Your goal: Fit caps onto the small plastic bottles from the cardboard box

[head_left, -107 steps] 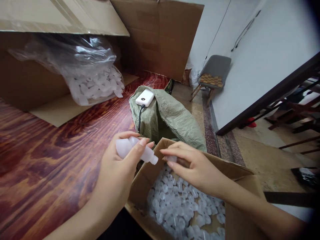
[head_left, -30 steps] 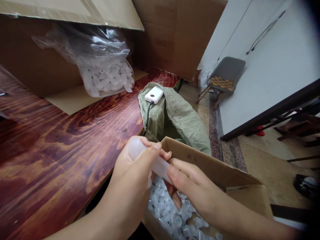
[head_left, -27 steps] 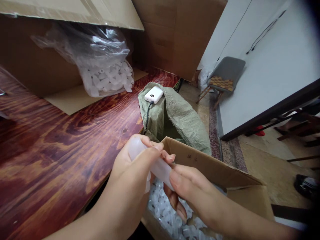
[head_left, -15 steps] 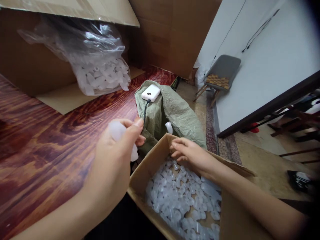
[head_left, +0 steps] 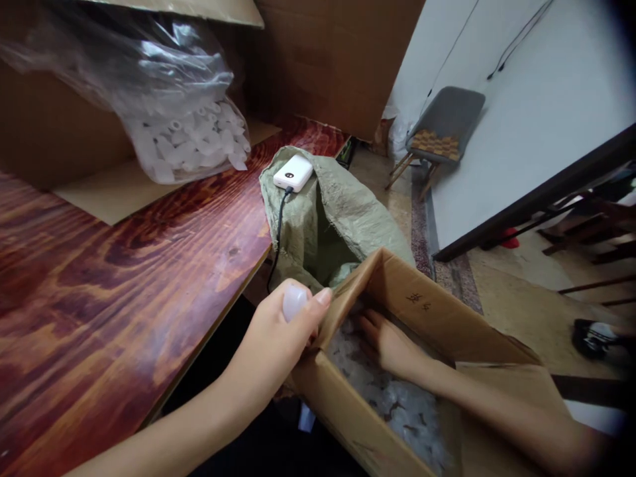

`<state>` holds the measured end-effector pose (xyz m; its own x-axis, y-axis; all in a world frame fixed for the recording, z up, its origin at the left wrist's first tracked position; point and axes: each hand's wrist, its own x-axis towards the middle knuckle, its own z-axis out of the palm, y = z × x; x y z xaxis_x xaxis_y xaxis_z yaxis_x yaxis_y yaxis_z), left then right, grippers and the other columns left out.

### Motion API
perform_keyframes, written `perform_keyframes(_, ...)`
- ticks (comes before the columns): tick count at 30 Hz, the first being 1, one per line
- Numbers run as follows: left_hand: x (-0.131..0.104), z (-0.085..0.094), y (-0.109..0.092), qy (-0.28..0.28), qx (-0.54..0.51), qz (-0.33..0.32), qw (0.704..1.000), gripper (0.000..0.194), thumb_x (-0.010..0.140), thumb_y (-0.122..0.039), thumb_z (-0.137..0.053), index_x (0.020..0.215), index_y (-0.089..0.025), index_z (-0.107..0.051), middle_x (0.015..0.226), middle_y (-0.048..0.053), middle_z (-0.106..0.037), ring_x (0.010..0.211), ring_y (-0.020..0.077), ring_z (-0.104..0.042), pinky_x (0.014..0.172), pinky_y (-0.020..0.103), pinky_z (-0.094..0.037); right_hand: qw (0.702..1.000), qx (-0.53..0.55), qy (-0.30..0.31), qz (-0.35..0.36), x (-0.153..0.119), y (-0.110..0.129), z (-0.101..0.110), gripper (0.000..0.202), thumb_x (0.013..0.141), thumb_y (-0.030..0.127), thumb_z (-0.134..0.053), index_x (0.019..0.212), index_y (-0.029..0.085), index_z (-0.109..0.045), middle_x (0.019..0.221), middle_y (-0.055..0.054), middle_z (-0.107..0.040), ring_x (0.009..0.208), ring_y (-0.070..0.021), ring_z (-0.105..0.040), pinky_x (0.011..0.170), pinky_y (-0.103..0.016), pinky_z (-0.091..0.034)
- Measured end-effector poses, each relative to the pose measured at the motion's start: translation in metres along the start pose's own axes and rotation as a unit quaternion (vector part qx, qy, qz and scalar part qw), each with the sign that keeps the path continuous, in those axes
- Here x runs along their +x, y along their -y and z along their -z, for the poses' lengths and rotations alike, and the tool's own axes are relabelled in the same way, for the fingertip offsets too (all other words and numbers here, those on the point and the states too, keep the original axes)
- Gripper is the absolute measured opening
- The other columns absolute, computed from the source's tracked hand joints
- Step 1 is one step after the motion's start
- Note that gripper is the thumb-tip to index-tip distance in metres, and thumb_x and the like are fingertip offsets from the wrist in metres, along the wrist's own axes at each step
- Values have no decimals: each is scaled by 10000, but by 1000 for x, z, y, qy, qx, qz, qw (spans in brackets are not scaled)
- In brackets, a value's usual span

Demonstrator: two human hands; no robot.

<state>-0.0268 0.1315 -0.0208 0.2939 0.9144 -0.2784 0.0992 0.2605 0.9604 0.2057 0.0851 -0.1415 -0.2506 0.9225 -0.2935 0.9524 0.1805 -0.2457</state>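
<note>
My left hand (head_left: 278, 331) is closed around a translucent white plastic piece (head_left: 295, 302), whose rounded end shows between thumb and fingers. That hand is against the near left rim of a cardboard box (head_left: 362, 414). Down inside the box, my right hand (head_left: 390, 341) reaches among many small translucent plastic pieces (head_left: 410, 414). Its visible fingers are stretched out and slightly apart, and their tips are partly lost in shadow among the pieces. I see nothing held in it.
A green woven sack (head_left: 358, 205) stands behind the box, bearing a white power bank (head_left: 294, 173) with a black cable. On the wooden table (head_left: 163, 285), a clear bag (head_left: 183, 136) of white plastic pieces hangs from a large carton (head_left: 318, 66). A grey chair (head_left: 450, 116) stands farther back.
The box has tilted, and its far wall now shows. My left hand has moved right and down to the box rim with the plastic piece. My right hand has gone deeper among the pieces.
</note>
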Motion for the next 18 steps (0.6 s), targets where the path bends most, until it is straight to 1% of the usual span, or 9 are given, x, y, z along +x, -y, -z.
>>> perform_keyframes(2, 0, 0, -2, -7, 1, 1, 1000, 362, 803, -519, -635, 696, -198, -506, 586, -44, -482, 527, 95, -393, 479, 192, -312, 1000, -1, 18, 7, 2, 0, -2, 138, 815, 136, -495, 940, 152, -550, 976, -110, -562, 856, -221, -548, 758, -336, -441)
perform_keyframes(4, 0, 1, -5, -25, -21, -5, 999, 362, 777, -536, -646, 699, -203, -529, 580, -37, -490, 504, 97, -396, 448, 194, -304, 999, -1, 38, 7, 4, 2, -5, 161, 784, 101, -508, 931, 152, -552, 985, -112, -574, 827, -206, -569, 719, -315, -448)
perform_keyframes(7, -2, 2, -9, -46, -98, -20, 994, 446, 750, -649, -573, 689, -207, -567, 537, -29, -460, 472, 107, -406, 422, 208, -314, 998, -3, 70, 3, 8, 5, -8, 242, 738, 53, -535, 966, 128, -565, 998, -122, -595, 788, -186, -592, 671, -291, -456)
perform_keyframes(9, -4, 2, -11, -51, -134, -11, 990, 523, 745, -718, -501, 683, -205, -588, 508, -33, -417, 439, 102, -383, 401, 213, -301, 997, -5, 80, -1, 10, 7, -5, 254, 749, 50, -534, 992, 113, -571, 954, -109, -609, 761, -179, -597, 652, -291, -461)
perform_keyframes(11, -4, 2, -10, -61, -135, -1, 989, 529, 761, -716, -487, 675, -203, -584, 480, -42, -374, 403, 90, -347, 380, 213, -269, 997, -2, 76, -4, 11, 11, 4, 217, 774, 60, -514, 974, 106, -585, 916, -118, -614, 757, -196, -603, 651, -308, -462)
perform_keyframes(14, -2, 2, -9, -91, -107, -11, 990, 445, 784, -640, -538, 683, -207, -559, 452, -52, -366, 371, 80, -326, 364, 210, -245, 999, 23, 46, -8, 14, 19, 25, 154, 771, 84, -507, 896, 95, -595, 918, -170, -609, 792, -247, -607, 676, -350, -461)
perform_keyframes(16, -2, 2, -9, -87, -84, -22, 992, 374, 800, -577, -567, 710, -215, -541, 442, -54, -406, 369, 82, -349, 369, 204, -261, 998, 61, 18, -7, 15, 26, 43, 129, 783, 116, -512, 890, 106, -583, 910, -147, -614, 791, -234, -604, 686, -342, -468)
perform_keyframes(18, -3, 2, -11, -62, -53, -33, 996, 297, 823, -516, -590, 771, -229, -531, 451, -54, -475, 399, 97, -418, 398, 198, -312, 995, 104, -10, 0, 15, 34, 61, 162, 837, 157, -494, 972, 125, -578, 937, -99, -625, 801, -187, -605, 713, -307, -479)
